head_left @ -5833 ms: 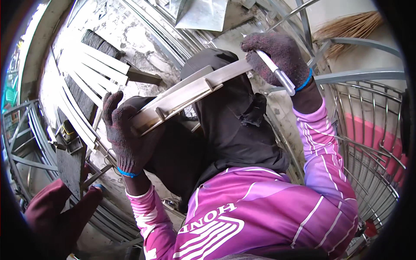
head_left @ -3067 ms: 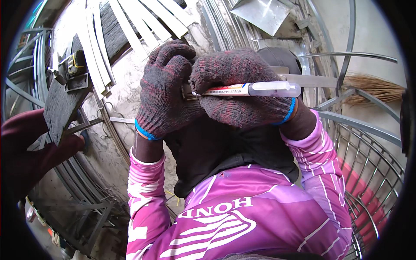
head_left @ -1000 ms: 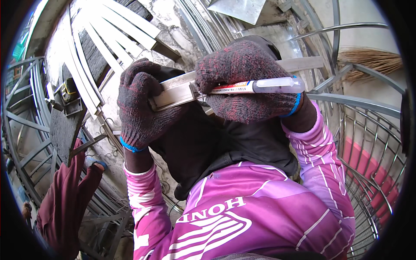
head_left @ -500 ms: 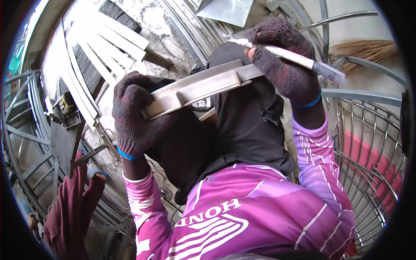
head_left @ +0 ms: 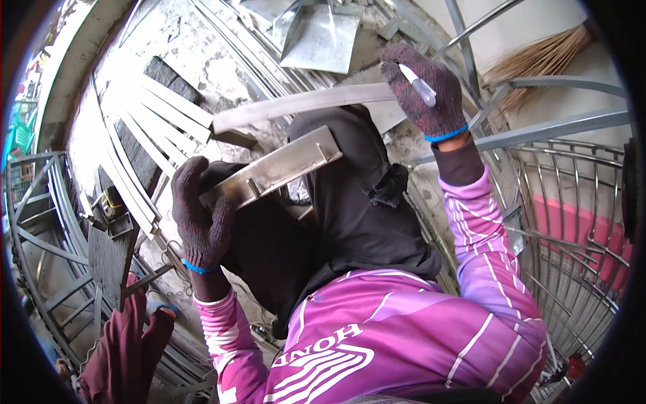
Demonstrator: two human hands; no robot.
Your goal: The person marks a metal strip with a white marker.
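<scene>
With fingers of the left hand [head_left: 198, 229] pinching one end of a tabbed metal bar [head_left: 286, 165], perhaps resting on black trousers [head_left: 360, 209]; with those of the right hand [head_left: 444, 94] curled round a capped marker [head_left: 421, 89] and a flat metal strip [head_left: 303, 102], just beyond the bar. Farther beyond the bar, to stained concrete floor [head_left: 225, 87] with a metal dustpan [head_left: 326, 44]; left of it, to pale strips [head_left: 176, 106] over a dark plank [head_left: 167, 75]; right of it, to a straw broom [head_left: 538, 60].

The hands [head_left: 441, 94] hide parts of the marker [head_left: 418, 86], strip [head_left: 303, 103] and bar [head_left: 286, 165].
</scene>
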